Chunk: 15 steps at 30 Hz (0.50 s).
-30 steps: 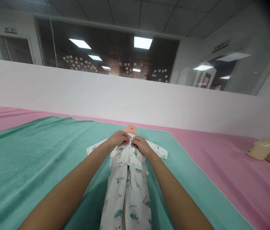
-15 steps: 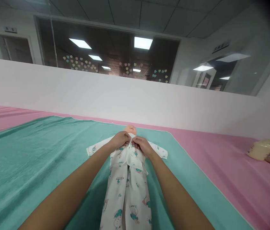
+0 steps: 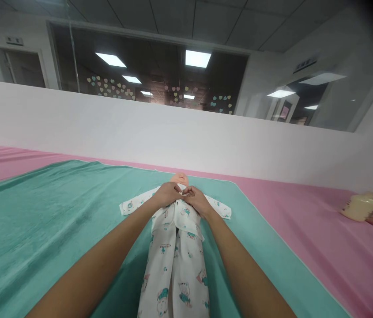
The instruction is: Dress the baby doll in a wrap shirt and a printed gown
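fingers (image 3: 175, 196) drew closer together, shirt (image 3: 186, 213) beneath them.

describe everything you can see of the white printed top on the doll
The white top looks like thin cloth printed with small, scattered, mostly teal figures. It lies front up on the teal sheet, the doll's head showing above its neck. Its long sleeves spread to either side. The hem overlaps matching trousers, and the front edges part there. The left hand and right hand touch its upper front, partly hiding it.
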Each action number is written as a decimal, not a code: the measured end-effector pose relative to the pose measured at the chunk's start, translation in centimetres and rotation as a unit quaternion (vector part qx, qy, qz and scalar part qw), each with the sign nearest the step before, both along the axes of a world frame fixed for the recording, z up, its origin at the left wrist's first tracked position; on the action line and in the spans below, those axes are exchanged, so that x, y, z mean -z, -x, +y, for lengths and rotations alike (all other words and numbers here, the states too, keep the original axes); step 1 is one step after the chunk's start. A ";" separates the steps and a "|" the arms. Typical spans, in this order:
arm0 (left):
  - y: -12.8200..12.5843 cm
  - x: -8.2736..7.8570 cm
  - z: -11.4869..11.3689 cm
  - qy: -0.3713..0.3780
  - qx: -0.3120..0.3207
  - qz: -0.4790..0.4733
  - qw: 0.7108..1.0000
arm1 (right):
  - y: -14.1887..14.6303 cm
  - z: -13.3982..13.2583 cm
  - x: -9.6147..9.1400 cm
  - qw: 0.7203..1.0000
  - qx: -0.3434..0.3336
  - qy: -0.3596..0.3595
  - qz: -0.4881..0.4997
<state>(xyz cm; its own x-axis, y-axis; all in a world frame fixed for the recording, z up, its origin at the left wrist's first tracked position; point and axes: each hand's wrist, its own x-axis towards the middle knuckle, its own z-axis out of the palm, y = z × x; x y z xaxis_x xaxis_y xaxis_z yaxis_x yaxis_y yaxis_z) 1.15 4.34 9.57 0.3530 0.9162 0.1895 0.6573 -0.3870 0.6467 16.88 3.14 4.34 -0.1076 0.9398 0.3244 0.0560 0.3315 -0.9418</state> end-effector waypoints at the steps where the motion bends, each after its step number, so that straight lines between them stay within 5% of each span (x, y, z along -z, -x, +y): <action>1: 0.0 -0.1 0.0 0.001 -0.003 0.004 1.000 | 0.0 0.0 0.0 1.000 -0.003 0.002 0.010; 15: 0.3 -0.7 -0.2 -0.019 -0.038 0.031 0.999 | 0.1 0.4 0.5 1.000 0.008 -0.007 0.018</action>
<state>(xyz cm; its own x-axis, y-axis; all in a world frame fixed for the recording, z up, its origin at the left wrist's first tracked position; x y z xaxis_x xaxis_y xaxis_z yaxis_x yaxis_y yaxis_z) 0.84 4.10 10.27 0.2956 0.9329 0.2056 0.7232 -0.3592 0.5899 16.77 3.51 3.87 -0.0806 0.9368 0.3404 0.0283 0.3435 -0.9387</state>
